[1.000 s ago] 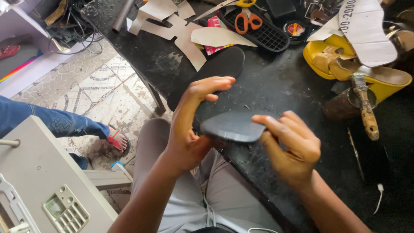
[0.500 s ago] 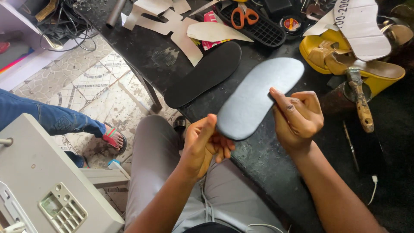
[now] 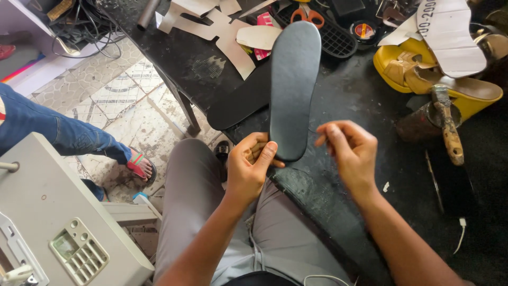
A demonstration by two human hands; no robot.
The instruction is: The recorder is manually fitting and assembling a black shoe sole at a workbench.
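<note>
Seen from the head camera, the left hand had its grip closed on the near end of a long, flat, dark grey shoe insole, thumb pressed on the top face and the other fingers curled behind it. The insole stood up off the black-topped bench, its rounded far end pointing away from the person, above the bench's clutter. The right hand hovered just beside the insole's near right edge, apart from it, its fingers loosely bunched and holding nothing that could be made out.

Under and to the left of the raised insole lay a second flat black sole piece, resting on the bench near its edge. Beyond it lay pale cut-out card patterns, and at the far side orange-handled scissors rested on a black ribbed tray. To the right sat a yellow wedge sandal with a white paper pattern draped over it, and nearer the person a wooden-handled hammer leaned on a rusty round tin.

The person's grey trousers filled the lower middle. At the lower left stood a grey sewing machine body. On the tiled floor to the left, another person's blue-jeaned leg ended in a foot in a striped flip-flop.
</note>
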